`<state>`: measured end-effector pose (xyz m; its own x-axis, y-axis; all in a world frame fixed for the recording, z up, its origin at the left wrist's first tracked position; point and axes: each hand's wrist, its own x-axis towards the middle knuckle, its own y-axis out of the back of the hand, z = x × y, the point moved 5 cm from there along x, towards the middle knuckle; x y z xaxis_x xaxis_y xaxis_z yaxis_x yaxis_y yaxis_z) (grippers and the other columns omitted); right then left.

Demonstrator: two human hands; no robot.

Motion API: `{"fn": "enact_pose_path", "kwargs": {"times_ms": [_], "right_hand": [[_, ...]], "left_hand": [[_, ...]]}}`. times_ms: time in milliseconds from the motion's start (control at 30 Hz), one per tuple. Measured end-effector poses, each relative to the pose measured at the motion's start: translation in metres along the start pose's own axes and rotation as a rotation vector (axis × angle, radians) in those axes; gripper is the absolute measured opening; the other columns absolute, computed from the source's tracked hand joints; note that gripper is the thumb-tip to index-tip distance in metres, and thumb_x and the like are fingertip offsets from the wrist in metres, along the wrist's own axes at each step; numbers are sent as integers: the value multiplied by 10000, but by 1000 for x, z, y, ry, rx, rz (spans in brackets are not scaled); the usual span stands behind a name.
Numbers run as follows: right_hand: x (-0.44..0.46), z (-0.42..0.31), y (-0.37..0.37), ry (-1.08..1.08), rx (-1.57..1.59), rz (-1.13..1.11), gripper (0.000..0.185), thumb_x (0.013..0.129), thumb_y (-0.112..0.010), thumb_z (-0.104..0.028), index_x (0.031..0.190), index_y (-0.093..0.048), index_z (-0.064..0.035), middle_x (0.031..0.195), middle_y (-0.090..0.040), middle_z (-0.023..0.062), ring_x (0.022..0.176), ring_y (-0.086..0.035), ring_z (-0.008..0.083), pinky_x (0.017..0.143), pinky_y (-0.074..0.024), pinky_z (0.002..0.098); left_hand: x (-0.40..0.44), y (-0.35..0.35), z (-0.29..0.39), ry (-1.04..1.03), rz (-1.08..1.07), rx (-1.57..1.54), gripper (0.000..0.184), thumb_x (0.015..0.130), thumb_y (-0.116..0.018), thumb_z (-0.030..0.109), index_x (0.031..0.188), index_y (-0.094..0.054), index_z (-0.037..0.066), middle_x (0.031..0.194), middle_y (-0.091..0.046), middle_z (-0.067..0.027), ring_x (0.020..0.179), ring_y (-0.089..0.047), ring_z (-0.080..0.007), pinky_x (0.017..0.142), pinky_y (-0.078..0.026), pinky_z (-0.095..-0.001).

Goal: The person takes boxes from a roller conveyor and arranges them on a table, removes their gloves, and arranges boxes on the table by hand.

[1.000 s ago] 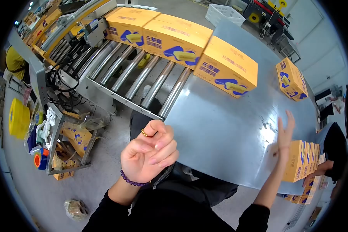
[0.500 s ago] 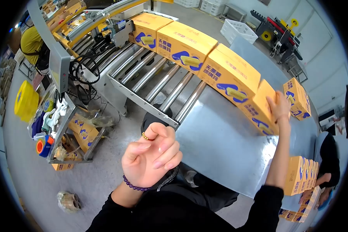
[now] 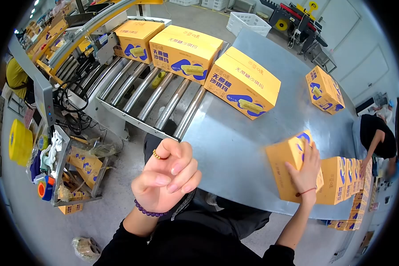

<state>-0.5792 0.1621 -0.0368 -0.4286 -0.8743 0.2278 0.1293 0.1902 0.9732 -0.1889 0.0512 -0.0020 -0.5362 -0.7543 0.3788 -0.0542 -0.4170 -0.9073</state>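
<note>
Right grip (image 3: 307, 170) on side of yellow carton (image 3: 282, 166)

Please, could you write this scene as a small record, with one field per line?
Left hand: raised, fingers curled, no object visible in it
Right hand: on a yellow box, close to a row of boxes
Roller conveyor: carries two boxes
Metal table: a separate box stands near its edge
Co-worker: one arm extended towards the row
</note>
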Motion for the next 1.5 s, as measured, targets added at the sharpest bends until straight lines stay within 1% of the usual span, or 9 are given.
{"fn": "enact_pose_path", "kwargs": {"times_ms": [133, 367, 667, 767, 833, 900, 967, 1167, 1500], "right_hand": [[-31, 96, -9, -189, 11, 26, 984, 788, -814, -447, 1617, -351, -190, 1614, -347, 229, 1493, -314, 434, 1219, -250, 561], [-101, 247, 0, -405, -46, -10, 943, 804, -798, -474, 1608, -396, -188, 1629, -348, 232, 1492, -337, 427, 1220, -286, 517], [-96, 290, -3, -410, 0, -7, 878, 779, -833, -339, 1562, -470, -177, 1614, -368, 247, 1457, -387, 453, 1195, -331, 529], [-86, 205, -18, -332, -278, 113, 710, 817, -791, -235, 1461, -536, -84, 1535, -457, 243, 1370, -457, 465, 1141, -377, 534], [-88, 78, -22, -96, 1, 153, 668, 830, -770, -189, 1435, -541, -20, 1481, -504, 253, 1362, -459, 462, 1150, -355, 542], [-111, 27, -63, -21, 54, 158, 692, 834, -780, -238, 1459, -544, -60, 1532, -459, 240, 1443, -387, 445, 1195, -285, 563], [-121, 3, -104, -96, -36, 98, 597, 925, -717, -289, 1459, -540, -88, 1518, -466, 235, 1420, -421, 401, 1183, -306, 555], [-118, 2, -94, -213, 106, 73, 585, 1016, -575, -416, 1506, -490, -110, 1564, -425, 169, 1483, -370, 336, 1239, -254, 518], [-104, 15, -107, -207, 147, -8, 651, 975, -628, -423, 1534, -465, -133, 1603, -390, 167, 1508, -343, 336, 1242, -253, 543]], "left_hand": [[1, 0, -8, -44, 141, 131, 382, 770, -578, -115, 1116, -539, 41, 948, -438, -37, 693, -448, -113, 684, -422, -300], [7, 8, -16, -49, 190, 196, 380, 789, -590, -108, 1144, -552, 23, 953, -424, -38, 711, -426, -111, 686, -422, -293], [6, 35, -15, -1, 290, -121, 284, 968, -518, 167, 1203, -569, 16, 997, -508, -60, 769, -454, -146, 799, -395, -328], [10, 66, -15, -37, 337, -114, 271, 978, -520, 182, 1183, -582, 17, 987, -522, -58, 775, -458, -149, 794, -394, -329], [16, 97, -12, -43, 391, 560, 263, 1018, -527, 175, 1212, -588, 8, 1063, -521, -77, 840, -547, -153, 849, -466, -365], [21, 110, -16, -12, 236, 1705, 337, 1034, -555, 180, 1329, -569, 19, 1175, -555, -128, 1029, -619, -239, 956, -482, -441], [16, 118, -34, -69, -88, 2393, 554, 983, -671, 257, 1472, -513, 52, 1511, -464, -241, 1406, -447, -405, 1181, -315, -575], [8, 159, -58, 49, -363, 2500, 694, 975, -672, 335, 1547, -444, 14, 1647, -343, -223, 1544, -292, -371, 1273, -205, -506], [7, 170, -52, 63, -505, 2491, 649, 1012, -608, 309, 1546, -426, -12, 1648, -375, -158, 1555, -297, -283, 1290, -164, -490]]}}
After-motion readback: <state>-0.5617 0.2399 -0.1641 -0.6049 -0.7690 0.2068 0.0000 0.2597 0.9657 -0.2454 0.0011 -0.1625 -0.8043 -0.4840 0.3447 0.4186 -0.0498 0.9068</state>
